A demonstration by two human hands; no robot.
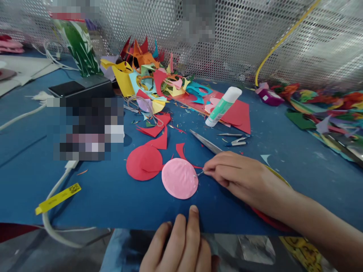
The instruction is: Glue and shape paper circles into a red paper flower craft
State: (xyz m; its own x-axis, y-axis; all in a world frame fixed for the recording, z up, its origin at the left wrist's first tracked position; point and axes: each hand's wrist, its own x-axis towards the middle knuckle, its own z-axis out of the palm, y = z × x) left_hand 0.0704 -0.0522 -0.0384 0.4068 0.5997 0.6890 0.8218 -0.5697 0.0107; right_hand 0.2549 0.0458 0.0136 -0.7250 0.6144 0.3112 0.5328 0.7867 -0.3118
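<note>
A pink paper disc (179, 178), slightly wrinkled and shiny on top, lies on the blue table. My right hand (241, 173) is at its right edge, thumb and finger pinched on a thin pale strand (200, 173) that reaches the disc's rim; what kind of thing it is cannot be made out. My left hand (181, 241) rests at the table's front edge, fingers stretched toward the disc without touching it. Left of the pink disc lies a red paper circle (144, 162). Pointed metal blades (205, 141) run partly under my right hand.
Behind the disc stands a white-and-green glue stick (224, 106), near small metal tools (236, 141). Coloured paper scraps (153, 77) are heaped at the back, more (326, 109) at right. A black box (93, 87) and a white cable (56, 185) occupy the left.
</note>
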